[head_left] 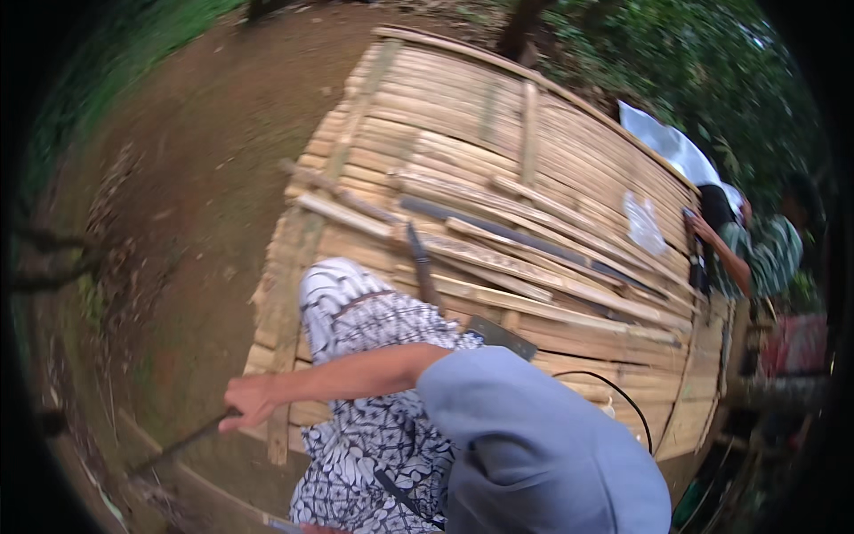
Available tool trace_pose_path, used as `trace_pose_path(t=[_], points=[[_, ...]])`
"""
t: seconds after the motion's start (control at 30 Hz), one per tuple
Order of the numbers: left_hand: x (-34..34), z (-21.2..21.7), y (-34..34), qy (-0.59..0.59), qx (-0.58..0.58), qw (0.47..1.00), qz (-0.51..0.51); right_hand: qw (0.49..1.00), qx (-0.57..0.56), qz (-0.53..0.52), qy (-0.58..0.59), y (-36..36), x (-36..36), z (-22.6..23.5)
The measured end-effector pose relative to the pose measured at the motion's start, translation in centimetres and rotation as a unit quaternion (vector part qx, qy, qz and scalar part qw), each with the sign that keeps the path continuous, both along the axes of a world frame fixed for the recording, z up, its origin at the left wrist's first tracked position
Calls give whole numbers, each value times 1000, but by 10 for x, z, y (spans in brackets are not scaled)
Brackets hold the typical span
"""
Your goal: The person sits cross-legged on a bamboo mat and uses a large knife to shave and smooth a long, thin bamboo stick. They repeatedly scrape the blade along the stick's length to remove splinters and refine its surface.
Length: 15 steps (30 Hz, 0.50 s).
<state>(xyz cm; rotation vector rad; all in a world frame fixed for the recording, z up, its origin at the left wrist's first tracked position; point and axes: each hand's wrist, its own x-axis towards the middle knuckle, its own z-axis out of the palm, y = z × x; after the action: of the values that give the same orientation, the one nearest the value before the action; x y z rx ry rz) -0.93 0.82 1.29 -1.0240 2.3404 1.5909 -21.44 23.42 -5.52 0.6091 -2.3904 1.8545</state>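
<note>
My right hand [252,400] reaches across to the left, its fingers closed round the handle of a long, dark-bladed knife [182,445]. The blade slants down and left over the ground, blurred. At the lower edge, a small sliver of what seems to be my left hand [322,529] shows beside a pale blue bit; its fingers are hidden. Black-and-white patterned cloth [382,325] covers my bent leg on the bamboo platform [445,84]. Beyond my knee lies another knife [417,254] with a dark blade and brown handle.
Several split bamboo strips [551,271] and a dark grey strip [498,227] lie across the platform. A clear plastic bag [644,224] rests farther right. Another person's striped sleeve [776,254] is at the right edge, near a silvery sheet [672,147]. A black cord [627,400] curves behind me.
</note>
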Motion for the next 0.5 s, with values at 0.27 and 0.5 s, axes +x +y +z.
trace_pose_path(t=[0.27, 0.5], points=[[8, 39, 69, -3, -12, 995, -100, 990, 77, 39, 107, 15, 26, -8], [15, 56, 72, -8, -6, 998, -57, 998, -48, 30, -19, 20, 22, 14]])
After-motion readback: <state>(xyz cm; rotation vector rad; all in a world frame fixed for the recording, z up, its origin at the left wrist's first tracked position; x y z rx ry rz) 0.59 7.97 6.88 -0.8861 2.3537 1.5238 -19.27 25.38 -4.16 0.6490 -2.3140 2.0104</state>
